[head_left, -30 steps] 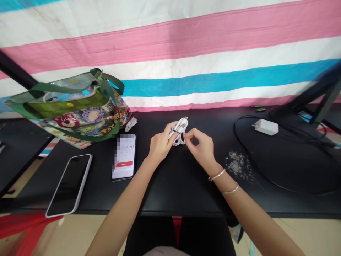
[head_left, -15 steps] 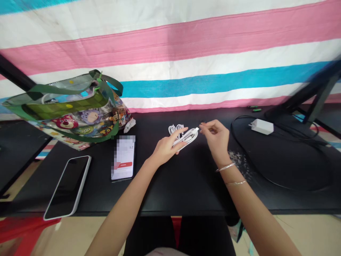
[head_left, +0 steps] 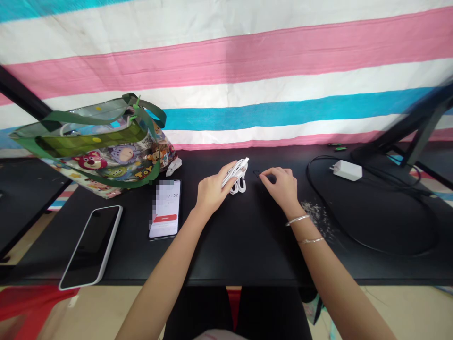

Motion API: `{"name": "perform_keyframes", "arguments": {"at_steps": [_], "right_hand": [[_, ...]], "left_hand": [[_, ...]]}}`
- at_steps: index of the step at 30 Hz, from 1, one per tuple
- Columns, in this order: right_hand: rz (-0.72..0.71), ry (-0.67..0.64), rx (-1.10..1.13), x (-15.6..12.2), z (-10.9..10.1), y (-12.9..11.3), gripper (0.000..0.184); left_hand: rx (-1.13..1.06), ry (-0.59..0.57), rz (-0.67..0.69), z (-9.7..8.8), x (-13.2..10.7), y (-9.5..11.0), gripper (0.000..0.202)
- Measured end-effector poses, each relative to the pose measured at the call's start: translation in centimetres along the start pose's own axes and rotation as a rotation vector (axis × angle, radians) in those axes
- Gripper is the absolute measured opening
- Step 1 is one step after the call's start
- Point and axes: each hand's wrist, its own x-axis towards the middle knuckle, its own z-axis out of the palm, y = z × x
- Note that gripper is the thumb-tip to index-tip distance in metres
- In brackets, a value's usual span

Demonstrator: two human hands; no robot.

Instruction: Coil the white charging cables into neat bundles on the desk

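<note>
Head view is looking down at the left hand [head_left: 212, 190], which is curled over a bundled white charging cable [head_left: 236, 175] and pressing it against the black bench [head_left: 226, 264]. The cable's plug end is sticking up past the fingers, and its loops are hanging out below them. The right hand [head_left: 279, 187] is resting just beside the bundle with its fingers loosely curled. A small dark item [head_left: 256, 173] is sitting at the fingertips, too small to identify, and I cannot tell whether the fingers are gripping it. Compared with the earlier frame, the right hand is sitting lower and closer to the cable, no longer raised near the plug. The cable is now bunched tightly under the left hand instead of being drawn out lengthwise.
</note>
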Motion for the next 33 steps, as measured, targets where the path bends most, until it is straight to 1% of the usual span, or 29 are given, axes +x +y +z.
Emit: {"name": "perform_keyframes", "arguments": {"at_steps": [5,9,13,17,21,26,29,33], "right_hand": [[-0.02,0.056,0.004,-0.1,-0.1,-0.6,0.011],[-0.019,0.062,0.059,0.0,-0.1,-0.9,0.01],[-0.108,0.071,0.15,-0.1,-0.4,-1.4,0.01],[-0.21,0.081,0.174,-0.5,-0.5,-2.2,0.012],[-0.285,0.047,0.166,-1.1,-0.1,-2.8,0.015],[-0.359,-0.036,0.156,-1.9,0.2,-3.5,0.016],[-0.364,-0.079,0.178,-2.1,0.1,-3.8,0.018],[-0.322,-0.111,0.194,-2.0,0.0,-4.1,0.017]], "left_hand": [[0.013,0.006,0.003,0.1,0.0,-0.1,0.043],[0.018,0.0,-0.012,0.1,0.0,-0.1,0.043],[0.022,-0.005,-0.019,0.1,0.0,-0.1,0.043],[0.02,0.005,-0.008,0.2,-0.1,-0.1,0.041],[0.019,0.004,-0.008,0.3,-0.1,-0.1,0.041],[0.012,-0.009,-0.002,0.4,-0.1,-0.1,0.041],[-0.002,-0.006,0.002,0.5,-0.2,-0.1,0.04],[-0.041,0.003,0.015,0.6,-0.2,0.0,0.039]]}}
